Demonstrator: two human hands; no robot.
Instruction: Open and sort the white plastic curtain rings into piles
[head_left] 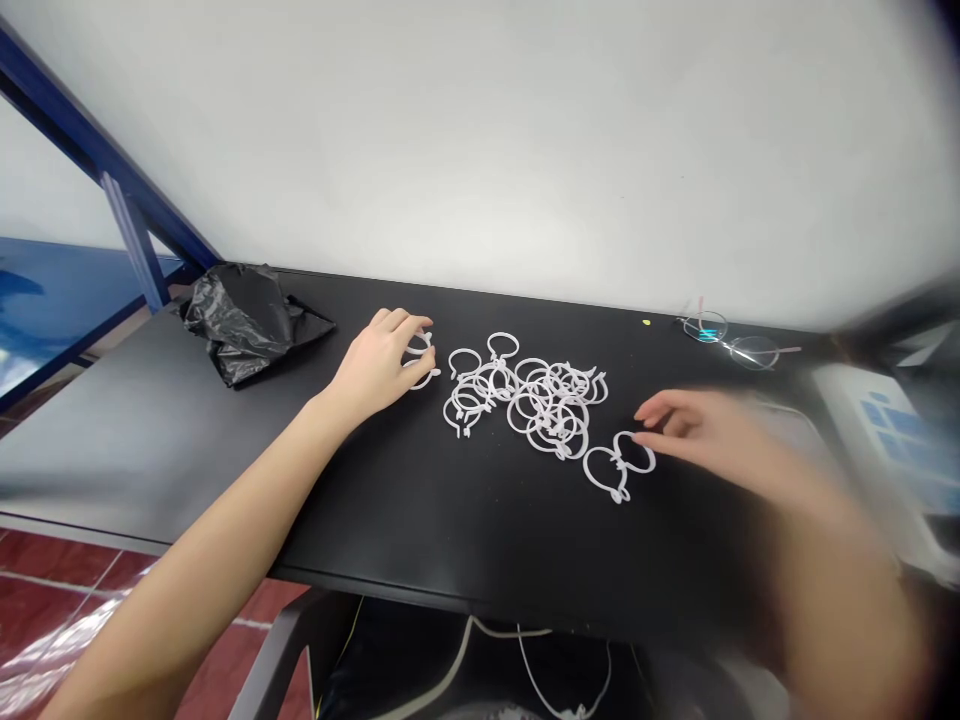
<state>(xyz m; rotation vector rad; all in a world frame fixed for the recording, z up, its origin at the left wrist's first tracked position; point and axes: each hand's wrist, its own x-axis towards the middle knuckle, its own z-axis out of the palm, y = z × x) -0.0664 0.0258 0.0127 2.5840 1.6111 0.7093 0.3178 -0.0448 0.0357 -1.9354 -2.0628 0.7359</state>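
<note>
Handling a loose heap of white plastic rings [529,398] on a black tabletop [187,470], with both hands beside it.
The left hand [379,365] curls its fingers over a separate white plastic ring [420,362] at the heap's 9 o'clock; the blurred right hand [694,425] — fingers loosely spread — touches a linked pair of rings [616,468] at 4 o'clock. A crumpled black plastic bag [247,325] lies at 10 o'clock, clear-lensed eyeglasses [731,340] at 2 o'clock.
</note>
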